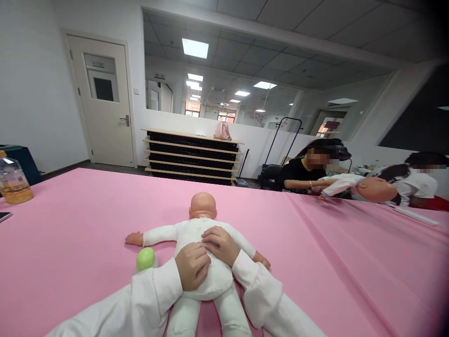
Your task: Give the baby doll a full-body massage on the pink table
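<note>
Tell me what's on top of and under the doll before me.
On top, the left hand and right hand rest on the doll. Underneath, pink cloth shows around its arms and between its legs; whatever lies directly beneath its body is covered.

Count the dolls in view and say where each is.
2: one doll lies on the pink cloth beneath the left hand and right hand; the other doll is at right, by a co-worker's arm. More may be hidden.
</note>
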A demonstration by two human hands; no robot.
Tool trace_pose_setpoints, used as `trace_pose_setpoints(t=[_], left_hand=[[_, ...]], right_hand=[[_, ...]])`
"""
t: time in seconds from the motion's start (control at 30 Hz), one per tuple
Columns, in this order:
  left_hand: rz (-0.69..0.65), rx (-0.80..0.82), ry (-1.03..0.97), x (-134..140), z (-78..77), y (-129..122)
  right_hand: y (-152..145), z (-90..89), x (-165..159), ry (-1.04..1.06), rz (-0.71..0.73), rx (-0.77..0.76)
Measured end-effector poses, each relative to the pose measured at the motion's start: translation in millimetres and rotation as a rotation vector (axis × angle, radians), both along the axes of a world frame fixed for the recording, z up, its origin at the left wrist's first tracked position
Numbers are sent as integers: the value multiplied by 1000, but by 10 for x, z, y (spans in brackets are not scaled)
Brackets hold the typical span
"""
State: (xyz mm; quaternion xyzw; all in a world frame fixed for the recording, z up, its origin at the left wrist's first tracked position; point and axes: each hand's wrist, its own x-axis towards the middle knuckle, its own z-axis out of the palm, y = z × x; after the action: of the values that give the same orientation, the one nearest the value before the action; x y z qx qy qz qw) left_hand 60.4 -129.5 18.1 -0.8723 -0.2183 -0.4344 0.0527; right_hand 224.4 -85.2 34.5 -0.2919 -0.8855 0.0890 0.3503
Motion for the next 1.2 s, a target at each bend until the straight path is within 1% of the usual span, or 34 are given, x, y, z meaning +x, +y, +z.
trace_pose_setpoints(t=[0.1,0.2,0.3,0.4,0.5,0.6,0.73,0.83,0.97,1.03,1.1,1.2], left_hand=[[-163,93,33,23,-8,-16],[-330,141,95,52,-7,-25],[-453,81,171,69,4,-25],[-493,-3,273,74,25,-20],[-476,-67,303,68,62,-13],[-377,-161,289,52,112,-12],[-227,-249,325,33,138,-24],[-151,-228,261,20,98,-38],[-67,-123,61,-6,17,-56],[-63,-74,15,-14,-18,-59],[-102,-21,15,-13,-49,-56],[-216,65,33,4,-79,-45]], right_hand=[[-66,44,-74,-7,87,-33],[-46,111,-172,-105,207,-81],[40,169,-271,-210,315,-101],[137,219,-349,-334,337,-89],[213,247,-388,-421,250,-48],[273,222,-368,-400,115,3],[342,93,-254,-330,-3,64],[349,-27,-141,-251,-53,82],[235,-120,-17,-109,-21,98],[139,-124,17,-32,18,91],[42,-103,23,34,62,66],[-61,-42,-13,61,151,3]])
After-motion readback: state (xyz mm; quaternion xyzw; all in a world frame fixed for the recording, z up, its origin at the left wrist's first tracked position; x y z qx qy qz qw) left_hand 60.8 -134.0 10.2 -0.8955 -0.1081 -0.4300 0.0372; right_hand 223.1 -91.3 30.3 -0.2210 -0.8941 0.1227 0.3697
